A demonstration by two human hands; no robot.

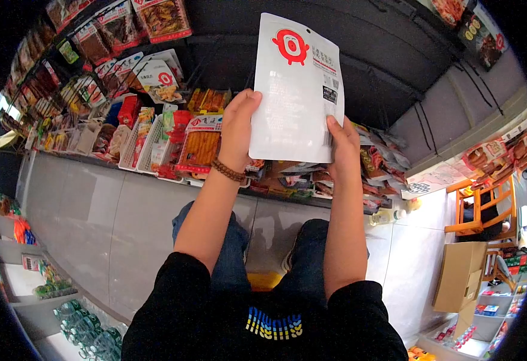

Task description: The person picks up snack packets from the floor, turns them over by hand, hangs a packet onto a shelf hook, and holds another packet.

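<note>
A flat white snack pouch (290,102) with a red cartoon figure, printed text and a barcode is held up before me, its printed side facing the camera. My left hand (239,123) grips its left edge, and a brown bead bracelet circles that wrist. On the lower right edge, my right hand (344,141) has its thumb on the front, with the other fingers behind. Just below and left of the pouch, an orange-brown snack pack (199,144) lies on the low shelf, near my left wrist.
White baskets (149,147) of packets stand on the low shelf, and more packs (161,18) hang at upper left. Packets (374,162) are heaped to the right. A cardboard box (459,274) and a wooden chair (486,204) stand at right. Bottles (86,328) fill the lower left shelf.
</note>
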